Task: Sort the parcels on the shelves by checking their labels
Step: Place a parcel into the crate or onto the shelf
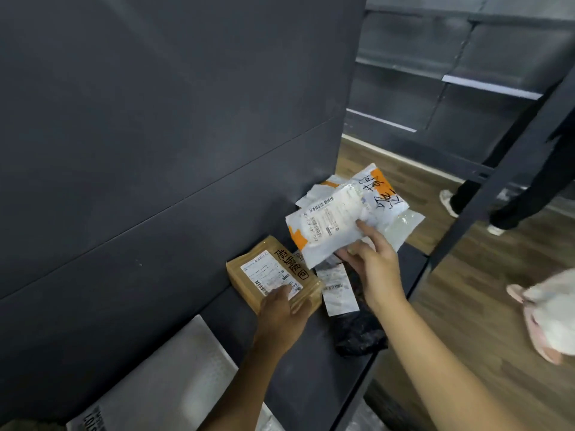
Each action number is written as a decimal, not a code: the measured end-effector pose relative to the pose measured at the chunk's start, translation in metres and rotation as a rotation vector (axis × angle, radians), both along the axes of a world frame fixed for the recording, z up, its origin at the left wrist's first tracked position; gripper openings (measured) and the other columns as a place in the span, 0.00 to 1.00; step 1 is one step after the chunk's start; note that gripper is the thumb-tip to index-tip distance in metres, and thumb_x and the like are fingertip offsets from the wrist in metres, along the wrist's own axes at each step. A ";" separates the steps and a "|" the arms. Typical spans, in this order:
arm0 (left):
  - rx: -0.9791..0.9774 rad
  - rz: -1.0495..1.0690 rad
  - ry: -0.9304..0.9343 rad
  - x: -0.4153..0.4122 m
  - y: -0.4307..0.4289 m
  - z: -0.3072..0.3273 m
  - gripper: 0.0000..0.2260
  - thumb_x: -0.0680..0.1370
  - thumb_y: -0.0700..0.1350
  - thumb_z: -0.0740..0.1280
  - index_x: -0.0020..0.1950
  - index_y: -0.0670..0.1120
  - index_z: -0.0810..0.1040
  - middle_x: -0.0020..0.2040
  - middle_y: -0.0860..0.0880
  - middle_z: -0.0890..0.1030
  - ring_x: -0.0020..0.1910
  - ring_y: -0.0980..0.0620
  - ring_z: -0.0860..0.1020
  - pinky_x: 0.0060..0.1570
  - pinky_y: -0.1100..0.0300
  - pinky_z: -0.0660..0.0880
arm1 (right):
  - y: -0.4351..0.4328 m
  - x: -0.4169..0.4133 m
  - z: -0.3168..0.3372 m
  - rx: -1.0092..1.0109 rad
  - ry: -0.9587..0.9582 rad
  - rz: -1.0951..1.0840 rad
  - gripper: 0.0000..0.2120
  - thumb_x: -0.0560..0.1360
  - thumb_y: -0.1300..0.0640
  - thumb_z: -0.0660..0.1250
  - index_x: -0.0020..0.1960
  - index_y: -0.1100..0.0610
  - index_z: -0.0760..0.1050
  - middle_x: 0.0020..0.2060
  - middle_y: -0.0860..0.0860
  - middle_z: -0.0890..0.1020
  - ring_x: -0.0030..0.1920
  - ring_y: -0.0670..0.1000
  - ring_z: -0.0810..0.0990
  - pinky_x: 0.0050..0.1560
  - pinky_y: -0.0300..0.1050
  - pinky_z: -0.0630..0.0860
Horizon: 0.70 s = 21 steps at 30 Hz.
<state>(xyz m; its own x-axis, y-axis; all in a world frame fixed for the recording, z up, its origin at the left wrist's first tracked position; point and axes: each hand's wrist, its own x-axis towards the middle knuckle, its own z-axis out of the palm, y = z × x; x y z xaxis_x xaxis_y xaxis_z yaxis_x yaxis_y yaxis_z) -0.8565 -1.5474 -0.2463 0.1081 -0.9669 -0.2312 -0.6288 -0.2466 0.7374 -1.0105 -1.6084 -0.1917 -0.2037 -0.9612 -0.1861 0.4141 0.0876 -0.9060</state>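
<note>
A white and orange soft parcel (336, 219) with a printed label and black handwriting is lifted above the dark shelf (298, 368); my right hand (370, 262) grips its near edge. A brown cardboard box (264, 275) with a white label and handwriting lies on the shelf against the back panel. My left hand (281, 309) rests on the box's near end, fingers over the label. A black bag parcel (357, 331) with a white label (337, 289) lies under my right wrist.
A grey padded mailer (174, 377) lies on the shelf at the near left. More white bags (407, 222) lie behind the lifted parcel. A dark upright post (497, 172) stands at the right. A person's legs (510, 197) and a pink slipper (541, 325) are on the wooden floor.
</note>
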 end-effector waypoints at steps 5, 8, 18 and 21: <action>0.004 0.218 0.714 -0.027 0.028 0.070 0.07 0.79 0.51 0.62 0.56 0.54 0.75 0.48 0.61 0.79 0.48 0.65 0.77 0.41 0.77 0.71 | 0.058 0.006 0.032 -0.087 -0.208 0.110 0.15 0.77 0.67 0.63 0.60 0.54 0.76 0.60 0.54 0.79 0.57 0.51 0.81 0.54 0.44 0.80; -0.057 0.424 1.158 -0.028 0.047 0.096 0.08 0.81 0.48 0.60 0.59 0.51 0.74 0.48 0.53 0.83 0.49 0.56 0.82 0.47 0.62 0.76 | 0.095 0.006 0.044 -0.106 -0.248 0.201 0.17 0.78 0.67 0.60 0.65 0.56 0.73 0.58 0.56 0.79 0.56 0.53 0.80 0.51 0.41 0.80; -0.380 0.570 1.130 0.015 0.129 0.162 0.09 0.81 0.41 0.60 0.59 0.47 0.75 0.52 0.49 0.82 0.48 0.50 0.82 0.50 0.55 0.78 | 0.184 -0.042 0.052 -0.118 0.234 0.469 0.12 0.77 0.67 0.63 0.51 0.54 0.81 0.58 0.51 0.80 0.58 0.51 0.80 0.62 0.49 0.76; -0.433 0.558 1.024 0.021 0.150 0.178 0.07 0.81 0.41 0.60 0.53 0.48 0.77 0.51 0.48 0.82 0.49 0.50 0.82 0.51 0.54 0.79 | 0.187 -0.062 0.072 -0.172 0.181 0.301 0.11 0.79 0.63 0.60 0.54 0.52 0.78 0.57 0.49 0.81 0.60 0.51 0.79 0.63 0.51 0.73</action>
<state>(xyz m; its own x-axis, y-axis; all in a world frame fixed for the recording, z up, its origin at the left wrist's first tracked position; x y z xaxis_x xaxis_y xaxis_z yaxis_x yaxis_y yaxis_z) -0.8353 -1.3977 -0.0686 0.4865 -0.8647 -0.1251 0.3954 0.0902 0.9141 -1.0721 -1.4219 -0.1197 0.0771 -0.9970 -0.0042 0.2246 0.0215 -0.9742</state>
